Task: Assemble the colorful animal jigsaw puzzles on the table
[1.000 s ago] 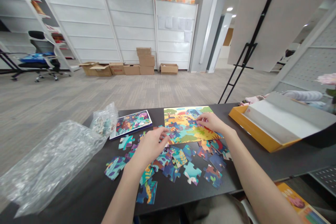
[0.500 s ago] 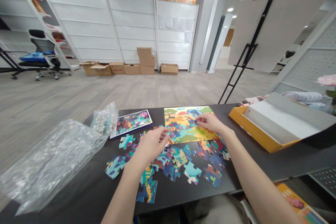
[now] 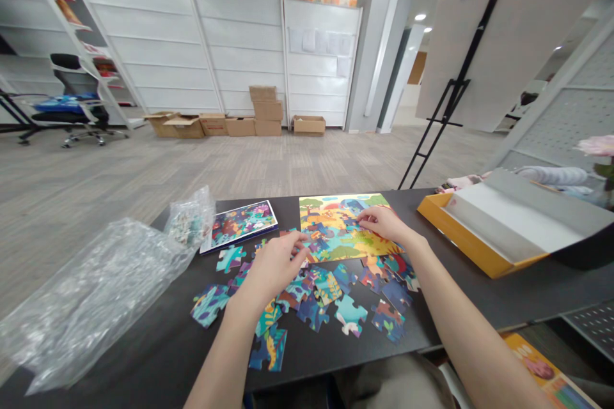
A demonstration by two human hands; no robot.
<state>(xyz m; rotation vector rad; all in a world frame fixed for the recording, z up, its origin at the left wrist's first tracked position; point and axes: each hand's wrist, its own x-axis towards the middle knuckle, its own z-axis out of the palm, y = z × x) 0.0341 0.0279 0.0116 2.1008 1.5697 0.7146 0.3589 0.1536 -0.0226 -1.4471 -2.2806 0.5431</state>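
A partly assembled colourful jigsaw lies on the dark table in front of me. My right hand rests on its right part, fingertips pinched on a puzzle piece there. My left hand lies flat over the loose puzzle pieces by the jigsaw's lower left corner, fingers extended and touching them. Several more loose pieces are scattered between my arms, toward the near edge.
A crumpled clear plastic bag covers the table's left side, with a smaller bag of pieces and a picture card behind it. An open orange box with a grey lid sits at the right. An easel stands beyond the table.
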